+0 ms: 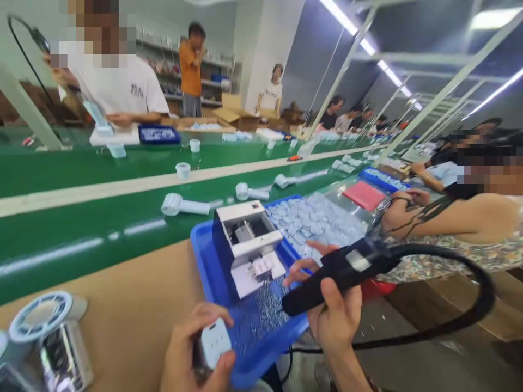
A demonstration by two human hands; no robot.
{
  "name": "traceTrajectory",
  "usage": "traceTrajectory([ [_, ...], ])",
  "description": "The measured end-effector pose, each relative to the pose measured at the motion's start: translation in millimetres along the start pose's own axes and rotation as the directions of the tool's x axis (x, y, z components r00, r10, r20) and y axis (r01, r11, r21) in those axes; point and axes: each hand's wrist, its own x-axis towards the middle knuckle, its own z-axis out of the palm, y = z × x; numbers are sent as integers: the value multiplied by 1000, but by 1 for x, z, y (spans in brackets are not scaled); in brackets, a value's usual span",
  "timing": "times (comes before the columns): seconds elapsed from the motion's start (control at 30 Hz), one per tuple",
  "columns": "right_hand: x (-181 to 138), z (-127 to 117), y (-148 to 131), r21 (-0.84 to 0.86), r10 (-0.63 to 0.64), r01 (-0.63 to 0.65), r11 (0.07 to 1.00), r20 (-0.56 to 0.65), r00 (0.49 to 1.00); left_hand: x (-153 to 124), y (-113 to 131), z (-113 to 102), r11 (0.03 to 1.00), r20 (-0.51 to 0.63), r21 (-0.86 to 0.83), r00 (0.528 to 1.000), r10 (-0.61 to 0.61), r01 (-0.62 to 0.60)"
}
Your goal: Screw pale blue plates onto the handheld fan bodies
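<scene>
Left hand [196, 354] fingers clasp a small white handle piece [215, 342] at 6 o'clock. Right hand [337, 321] grips the black electric screwdriver [339, 272], long axis running 2-to-8 o'clock, tip toward the piece from its 2 o'clock side, over the blue tray [208, 267].

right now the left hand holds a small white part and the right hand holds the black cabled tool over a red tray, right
Not quite: the tray is blue, not red, as the head view shows. The rest holds: the left hand holds the small white part, and the right hand holds the black cabled tool over that tray.
</scene>
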Motion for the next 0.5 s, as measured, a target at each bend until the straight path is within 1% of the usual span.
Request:
traceTrajectory([
  [0.07, 10, 12, -11, 7, -21, 21, 1000, -4, 1000, -3, 0, 4, 998, 24, -20, 998, 57, -56],
  [0.13, 23, 27, -20, 27, -110, 110, 994, -4, 994, 0, 2, 7, 995, 61, 4, 993, 100, -100],
  [0.2, 35, 42, -24, 49, -196, 195, 980, 33, 980, 4, 3, 8, 993, 61, 51, 993, 100, -103],
  [0.27, 45, 53, -18, 54, -252, 248, 967, 85, 964, 4, 2, 9, 993, 35, 75, 995, 92, -94],
  [0.33, 50, 58, -7, 37, -259, 256, 966, 121, 958, 3, 1, 10, 994, 43, 62, 995, 85, -88],
  [0.4, 51, 58, 5, 31, -238, 236, 971, 133, 962, 2, 0, 9, 996, 75, 33, 993, 86, -88],
  [0.47, 48, 55, 7, 34, -191, 188, 982, 153, 970, 4, 2, 8, 996, 99, 2, 991, 85, -86],
  [0.5, 45, 54, 4, 37, -177, 173, 984, 166, 970, 6, 3, 8, 997, 106, -8, 991, 83, -83],
])
